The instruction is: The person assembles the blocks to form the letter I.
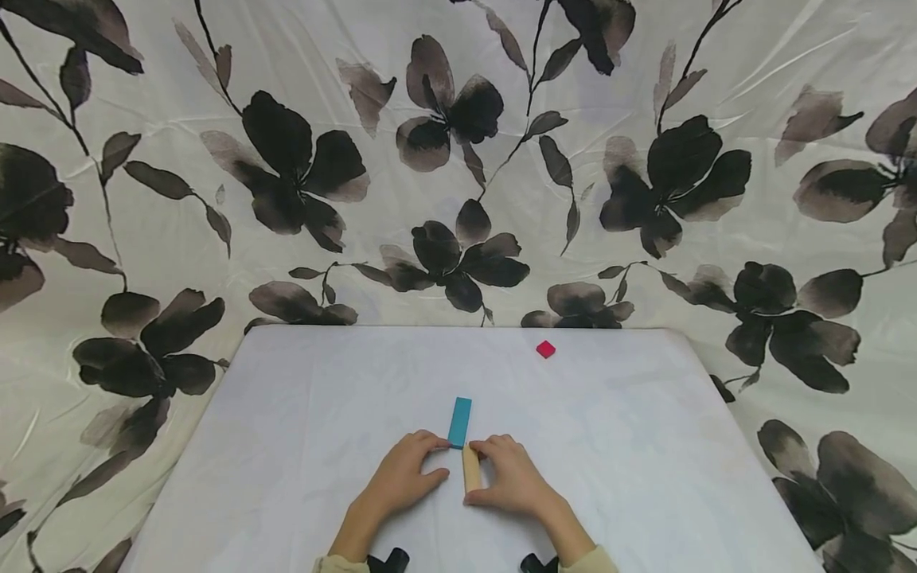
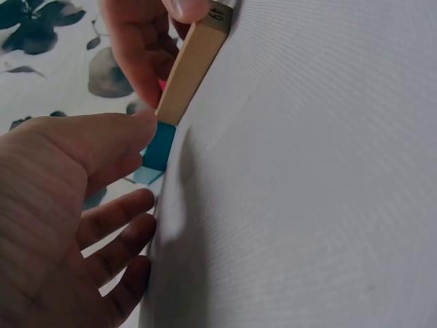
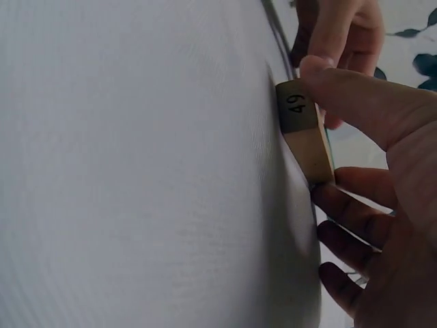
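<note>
A flat blue block [image 1: 461, 420] lies lengthwise on the white-covered table, pointing away from me. Its near end meets a plain wooden block [image 1: 470, 471], set slightly to the right. My right hand [image 1: 517, 477] grips the wooden block by its two ends, thumb at the near end and fingers at the far one. The end facing me bears a printed number, seen on the wooden block [image 3: 297, 106] in the right wrist view. The left hand [image 1: 403, 476] touches the blue block's near left corner with its fingertips, its thumb apart from both blocks.
A small red block [image 1: 546, 349] lies near the table's far edge, right of the middle. The white tabletop [image 1: 322, 398] is bordered by a floral cloth [image 1: 444, 183] behind and at the sides. Two black objects [image 1: 390, 560] show beside the wrists at the bottom.
</note>
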